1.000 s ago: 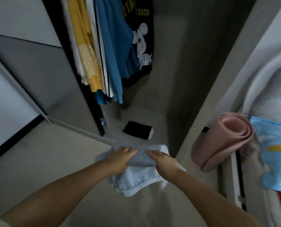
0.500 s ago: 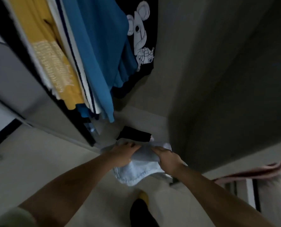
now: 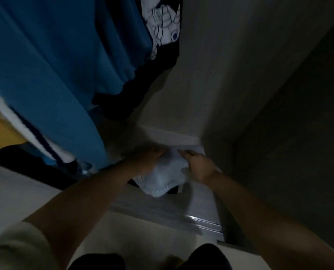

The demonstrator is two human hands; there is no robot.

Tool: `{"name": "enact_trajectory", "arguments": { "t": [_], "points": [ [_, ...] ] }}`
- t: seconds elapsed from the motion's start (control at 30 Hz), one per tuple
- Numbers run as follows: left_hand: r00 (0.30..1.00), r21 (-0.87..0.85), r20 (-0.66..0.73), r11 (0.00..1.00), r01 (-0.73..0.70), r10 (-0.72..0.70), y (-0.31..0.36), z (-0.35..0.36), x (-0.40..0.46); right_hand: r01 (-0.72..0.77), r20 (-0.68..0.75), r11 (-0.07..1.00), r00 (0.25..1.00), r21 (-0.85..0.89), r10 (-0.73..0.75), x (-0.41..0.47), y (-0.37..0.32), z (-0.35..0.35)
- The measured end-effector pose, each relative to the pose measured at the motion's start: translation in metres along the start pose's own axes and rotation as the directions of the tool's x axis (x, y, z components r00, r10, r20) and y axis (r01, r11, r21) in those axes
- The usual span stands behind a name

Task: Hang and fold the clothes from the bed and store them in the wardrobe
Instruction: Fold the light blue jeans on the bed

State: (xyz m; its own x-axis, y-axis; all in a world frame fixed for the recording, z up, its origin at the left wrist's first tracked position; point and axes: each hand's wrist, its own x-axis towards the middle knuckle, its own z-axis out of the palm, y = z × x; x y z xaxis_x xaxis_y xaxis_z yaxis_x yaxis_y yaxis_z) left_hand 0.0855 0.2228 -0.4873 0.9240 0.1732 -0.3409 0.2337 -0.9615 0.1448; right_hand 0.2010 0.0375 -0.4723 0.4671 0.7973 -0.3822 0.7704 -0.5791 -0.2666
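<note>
Gripping folded light-blue jeans [image 3: 163, 177] with both hands, left hand [image 3: 147, 159] and right hand [image 3: 198, 166] curled over the top edge, low on the wardrobe floor [image 3: 181, 138]. Something dark [image 3: 173, 190] underneath, too blurry to tell. Blue top [image 3: 51, 61], black printed tee [image 3: 142, 80] hanging above-left. Pale wardrobe wall [image 3: 230, 75] to the right, metal door track [image 3: 181, 217] in front.

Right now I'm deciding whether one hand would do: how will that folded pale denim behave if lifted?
Probably floppy: the folded denim sags below both hands, left hand and right hand. Its folds would likely slip open under a one-hand hold. It seems light for its bulk.
</note>
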Motion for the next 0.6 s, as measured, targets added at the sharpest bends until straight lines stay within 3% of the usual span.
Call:
{"name": "enact_trajectory", "arguments": {
  "t": [0.13,0.27,0.43,0.47,0.6],
  "points": [
    [0.995,0.236,-0.087,0.971,-0.026,0.048,-0.038,0.050,0.062,-0.100,-0.165,0.994,0.982,-0.031,0.094,0.062,0.009,0.058],
    [0.989,0.273,-0.143,0.962,0.013,0.027,-0.071,0.124,0.095,-0.191,-0.240,0.982,0.953,-0.009,0.184,0.112,0.014,0.147],
    [1.000,0.292,0.026,0.956,-0.021,0.014,-0.092,0.236,0.121,-0.268,-0.093,0.963,0.958,0.039,0.271,0.158,0.025,0.271],
    [0.998,0.329,-0.034,0.943,-0.047,0.061,-0.093,0.256,0.120,-0.281,-0.040,0.959,0.958,0.047,0.283,0.163,0.027,0.292],
    [0.992,0.254,0.014,0.959,-0.125,0.125,-0.098,0.309,0.102,-0.253,0.103,0.965,0.964,0.065,0.246,0.167,0.032,0.344]
  ]
}}
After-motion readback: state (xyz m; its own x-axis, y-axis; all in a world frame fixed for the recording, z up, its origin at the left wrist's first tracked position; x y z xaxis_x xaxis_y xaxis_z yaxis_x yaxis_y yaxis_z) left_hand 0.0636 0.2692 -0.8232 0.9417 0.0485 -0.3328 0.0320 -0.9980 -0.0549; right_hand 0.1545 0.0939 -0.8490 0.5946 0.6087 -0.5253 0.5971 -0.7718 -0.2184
